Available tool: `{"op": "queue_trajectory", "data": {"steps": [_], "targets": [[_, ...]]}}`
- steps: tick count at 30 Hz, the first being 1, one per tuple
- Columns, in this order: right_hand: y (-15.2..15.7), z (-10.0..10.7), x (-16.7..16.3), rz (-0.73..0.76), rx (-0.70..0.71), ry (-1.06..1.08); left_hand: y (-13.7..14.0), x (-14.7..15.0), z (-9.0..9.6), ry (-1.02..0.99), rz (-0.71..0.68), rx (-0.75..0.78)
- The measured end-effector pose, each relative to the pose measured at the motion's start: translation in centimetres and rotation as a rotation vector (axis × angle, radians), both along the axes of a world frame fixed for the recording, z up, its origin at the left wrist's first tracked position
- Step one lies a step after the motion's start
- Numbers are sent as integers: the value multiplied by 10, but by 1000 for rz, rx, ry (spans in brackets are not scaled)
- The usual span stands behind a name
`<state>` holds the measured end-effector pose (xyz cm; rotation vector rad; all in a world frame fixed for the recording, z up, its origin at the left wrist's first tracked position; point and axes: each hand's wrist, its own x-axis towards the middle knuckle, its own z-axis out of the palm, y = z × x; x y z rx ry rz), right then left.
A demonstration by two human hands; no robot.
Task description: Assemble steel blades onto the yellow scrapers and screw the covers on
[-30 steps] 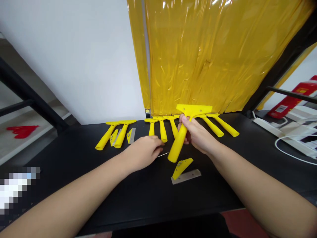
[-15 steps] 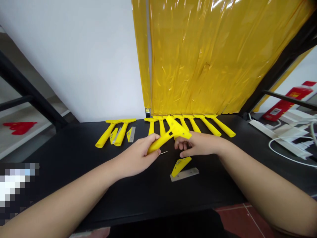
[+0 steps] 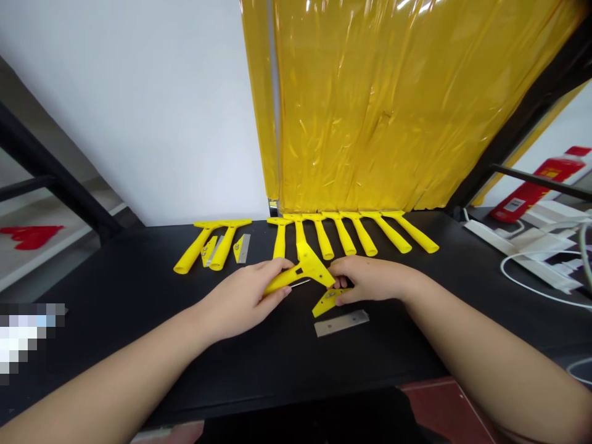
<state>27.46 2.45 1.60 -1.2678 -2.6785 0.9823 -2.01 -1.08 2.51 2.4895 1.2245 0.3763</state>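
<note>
My left hand (image 3: 245,300) is wrapped round the handle of a yellow scraper (image 3: 309,266), its wide T-shaped head tilted up to the right. A thin metal shaft (image 3: 300,283) shows just past the left fingertips; I cannot tell whether they hold it. With curled fingers, my right hand (image 3: 363,279) pinches the right end of a small yellow clamp plate (image 3: 325,303) with screws in it. The scraper's head is close to the right fingertips and partly hides them. Below the plate lies a flat grey metal blade (image 3: 342,323) on the black table (image 3: 277,376).
Several yellow scraper handles (image 3: 363,234) stand in a row along the table's back edge. Two more scraper handles (image 3: 192,250) lie at the left, beside plates with blades (image 3: 241,248). A red bottle (image 3: 539,185), power strip (image 3: 513,253) and white cables are at the right.
My left hand has lowered the scraper and brought it slightly left. My right hand has moved down onto the clamp plate, which has come off the blade.
</note>
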Motion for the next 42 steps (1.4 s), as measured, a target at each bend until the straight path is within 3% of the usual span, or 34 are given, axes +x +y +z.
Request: {"op": "queue_trajectory", "data": {"steps": [13, 22, 28, 33, 42], "targets": [[2, 2, 6, 0, -92, 116, 7, -9, -5, 107, 33, 191], [9, 1, 12, 40, -196, 248, 6, -7, -8, 75, 31, 200], [18, -7, 20, -19, -277, 396, 7, -8, -3, 30, 93, 138], [21, -10, 20, -103, -153, 388, 8, -8, -5, 14, 85, 161], [12, -4, 10, -34, 10, 170, 8, -7, -4, 10, 67, 126]]}}
